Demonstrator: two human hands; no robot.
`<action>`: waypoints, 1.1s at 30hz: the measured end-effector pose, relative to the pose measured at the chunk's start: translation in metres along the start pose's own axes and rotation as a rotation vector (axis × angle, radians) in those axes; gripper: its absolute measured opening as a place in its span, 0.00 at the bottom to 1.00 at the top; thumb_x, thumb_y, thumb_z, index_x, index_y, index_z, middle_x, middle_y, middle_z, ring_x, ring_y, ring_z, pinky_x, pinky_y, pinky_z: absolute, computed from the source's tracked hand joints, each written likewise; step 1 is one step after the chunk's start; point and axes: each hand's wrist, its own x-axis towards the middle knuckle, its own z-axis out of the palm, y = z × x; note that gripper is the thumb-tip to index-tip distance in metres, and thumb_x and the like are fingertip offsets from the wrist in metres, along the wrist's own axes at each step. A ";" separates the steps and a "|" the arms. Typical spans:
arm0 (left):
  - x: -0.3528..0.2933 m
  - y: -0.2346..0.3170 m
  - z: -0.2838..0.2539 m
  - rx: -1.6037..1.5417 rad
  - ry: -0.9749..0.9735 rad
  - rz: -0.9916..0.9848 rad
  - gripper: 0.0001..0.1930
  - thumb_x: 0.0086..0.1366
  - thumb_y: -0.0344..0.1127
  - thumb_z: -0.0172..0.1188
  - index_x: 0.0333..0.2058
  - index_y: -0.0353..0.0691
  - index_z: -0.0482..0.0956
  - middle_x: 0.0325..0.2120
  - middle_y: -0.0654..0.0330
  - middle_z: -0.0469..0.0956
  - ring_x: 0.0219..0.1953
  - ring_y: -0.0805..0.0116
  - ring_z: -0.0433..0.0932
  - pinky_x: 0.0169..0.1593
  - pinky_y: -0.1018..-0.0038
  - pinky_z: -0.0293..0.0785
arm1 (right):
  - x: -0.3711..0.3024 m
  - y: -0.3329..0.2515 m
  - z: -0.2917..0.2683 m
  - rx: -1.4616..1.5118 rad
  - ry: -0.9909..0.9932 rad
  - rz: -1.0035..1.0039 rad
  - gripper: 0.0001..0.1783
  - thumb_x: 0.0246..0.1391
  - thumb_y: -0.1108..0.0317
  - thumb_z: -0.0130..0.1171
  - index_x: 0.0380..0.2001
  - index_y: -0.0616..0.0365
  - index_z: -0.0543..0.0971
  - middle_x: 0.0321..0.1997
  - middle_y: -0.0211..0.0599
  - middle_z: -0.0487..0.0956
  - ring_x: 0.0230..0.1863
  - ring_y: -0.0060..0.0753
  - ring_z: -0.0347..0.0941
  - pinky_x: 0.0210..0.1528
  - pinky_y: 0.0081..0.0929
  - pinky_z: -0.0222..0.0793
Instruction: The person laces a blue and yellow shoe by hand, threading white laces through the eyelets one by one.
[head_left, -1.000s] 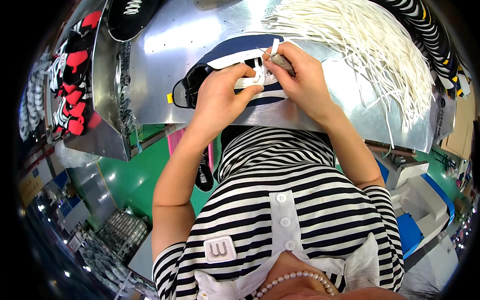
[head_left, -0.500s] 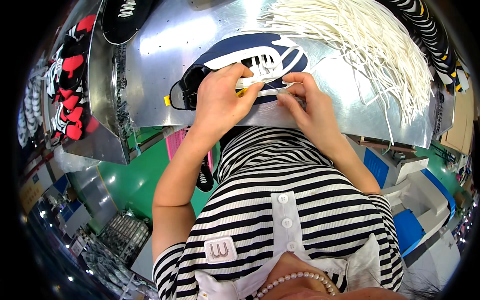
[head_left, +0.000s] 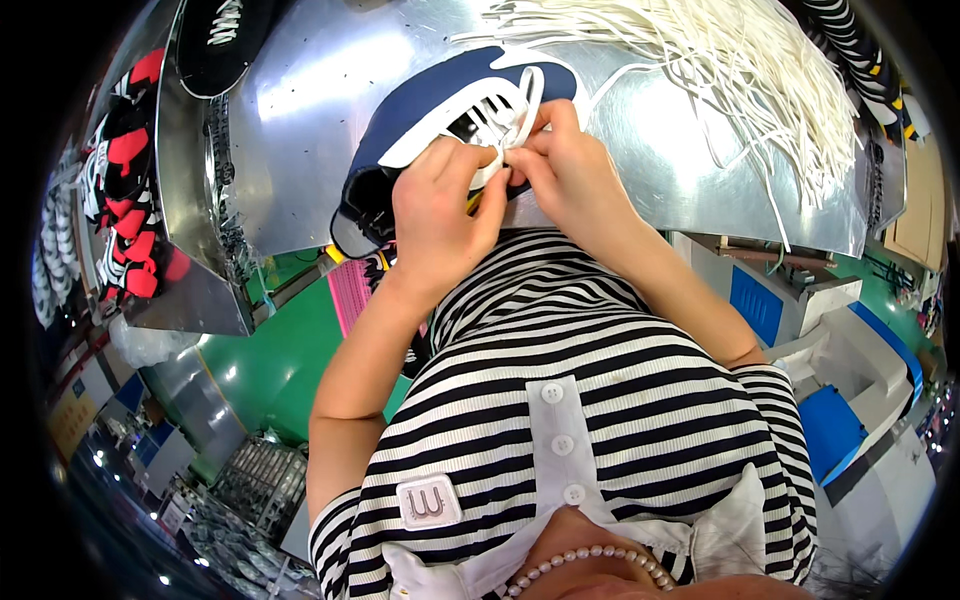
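A navy shoe (head_left: pixel 410 108) with a white eyelet panel lies slanted by the front edge of the metal table, its heel opening toward the lower left. A white shoelace (head_left: pixel 533 92) runs partly through its eyelets and loops up near the toe. My left hand (head_left: pixel 443 205) is closed on the near side of the shoe, fingers over the eyelet edge. Close beside it, my right hand (head_left: pixel 570 172) pinches the shoelace between thumb and forefinger. The fingertips of both hands nearly meet, hiding the eyelet there.
A big heap of loose white laces (head_left: pixel 760 90) covers the table's right side. A black shoe (head_left: pixel 222 45) stands at the far left. Red, black and white shoe pieces (head_left: pixel 128 180) sit beyond the table's left edge. Black striped pieces (head_left: pixel 845 60) line the far right.
The shoe has shifted left and turned, its heel now lower and nearer me. My right hand has moved left and up, closer to the left hand, and the thin dark item between them no longer shows.
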 end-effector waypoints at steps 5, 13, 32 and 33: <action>-0.004 -0.002 -0.014 0.084 -0.010 0.068 0.09 0.53 0.26 0.68 0.33 0.37 0.79 0.22 0.57 0.73 0.23 0.58 0.72 0.28 0.68 0.66 | -0.010 -0.005 -0.037 -0.099 -0.149 -0.056 0.13 0.57 0.66 0.61 0.39 0.58 0.70 0.24 0.42 0.81 0.27 0.48 0.79 0.32 0.36 0.74; -0.011 -0.005 -0.016 0.194 0.075 0.249 0.10 0.50 0.23 0.67 0.33 0.39 0.80 0.20 0.61 0.70 0.20 0.63 0.69 0.25 0.69 0.64 | 0.009 -0.053 -0.052 -0.164 -0.136 -0.603 0.13 0.48 0.79 0.59 0.39 0.59 0.77 0.32 0.39 0.83 0.30 0.40 0.81 0.27 0.30 0.74; -0.007 -0.013 -0.015 0.074 -0.013 0.225 0.13 0.48 0.22 0.69 0.33 0.37 0.78 0.22 0.59 0.70 0.24 0.60 0.70 0.27 0.67 0.66 | 0.053 -0.041 -0.036 -0.101 -0.148 -0.205 0.11 0.52 0.66 0.62 0.39 0.56 0.80 0.33 0.37 0.84 0.34 0.36 0.81 0.39 0.33 0.74; -0.008 -0.011 -0.016 0.090 -0.016 0.222 0.13 0.48 0.23 0.69 0.33 0.37 0.78 0.22 0.59 0.70 0.25 0.61 0.70 0.27 0.67 0.66 | 0.064 -0.047 -0.044 -0.030 -0.030 -0.236 0.11 0.53 0.66 0.62 0.40 0.57 0.81 0.32 0.35 0.84 0.32 0.31 0.81 0.38 0.31 0.74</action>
